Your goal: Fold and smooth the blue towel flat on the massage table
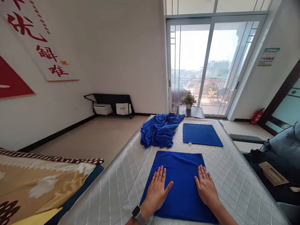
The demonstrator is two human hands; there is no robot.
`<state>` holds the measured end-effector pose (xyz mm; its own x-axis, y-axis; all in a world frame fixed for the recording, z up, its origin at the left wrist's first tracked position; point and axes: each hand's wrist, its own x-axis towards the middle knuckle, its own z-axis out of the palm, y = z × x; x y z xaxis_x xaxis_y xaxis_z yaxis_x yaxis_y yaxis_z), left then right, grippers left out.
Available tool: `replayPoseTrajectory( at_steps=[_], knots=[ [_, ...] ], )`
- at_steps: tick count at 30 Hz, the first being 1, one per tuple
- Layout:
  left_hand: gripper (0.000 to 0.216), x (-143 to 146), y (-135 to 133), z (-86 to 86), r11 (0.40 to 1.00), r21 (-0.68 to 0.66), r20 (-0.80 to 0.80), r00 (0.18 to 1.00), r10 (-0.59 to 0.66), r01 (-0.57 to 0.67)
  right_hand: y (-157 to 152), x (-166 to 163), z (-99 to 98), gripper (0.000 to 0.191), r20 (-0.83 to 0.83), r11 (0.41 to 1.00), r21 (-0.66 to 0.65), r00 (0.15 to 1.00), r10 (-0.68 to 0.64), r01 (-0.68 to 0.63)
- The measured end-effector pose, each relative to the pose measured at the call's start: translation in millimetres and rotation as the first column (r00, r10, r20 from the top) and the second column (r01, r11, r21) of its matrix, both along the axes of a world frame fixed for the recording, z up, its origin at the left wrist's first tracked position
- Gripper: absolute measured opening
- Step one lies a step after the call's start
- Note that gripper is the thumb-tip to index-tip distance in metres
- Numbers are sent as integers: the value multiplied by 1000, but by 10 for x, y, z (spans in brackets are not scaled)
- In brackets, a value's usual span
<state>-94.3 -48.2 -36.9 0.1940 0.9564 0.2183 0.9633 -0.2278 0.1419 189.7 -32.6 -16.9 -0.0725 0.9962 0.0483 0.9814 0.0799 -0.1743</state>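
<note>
A blue cloth (180, 187) lies spread flat in front of me on a bed-like surface with a pale quilted cover (112, 193). My left hand (157, 189) rests palm down on the cloth's left part, fingers stretched out, a watch on its wrist. On the right part lies my right hand (206, 186), also flat with the fingers extended. Beyond, to the right, is a second flat blue cloth (201, 134) with a small white tag at its near edge. A crumpled heap of blue cloth (159, 129) sits at the far left of the cover.
A patterned blanket (47, 184) lies at the left. A dark chair with clothing (264, 175) stands on the right. Behind the far edge are a chair with a potted plant (188, 100) and a glass sliding door (189, 62). A black rack (110, 99) holds white boxes.
</note>
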Motion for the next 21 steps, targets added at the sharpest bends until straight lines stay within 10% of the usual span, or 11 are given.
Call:
replayPoseTrajectory(
  at_steps=[6,21],
  knots=[
    [81,-521,-167,-174,990,61,8,992,128,-129,-10,-2,4,70,15,1000,-9,1000,-2,2],
    [83,-566,-177,-72,992,28,6,992,123,-123,725,-42,283,65,56,999,-38,998,-12,14]
  ],
)
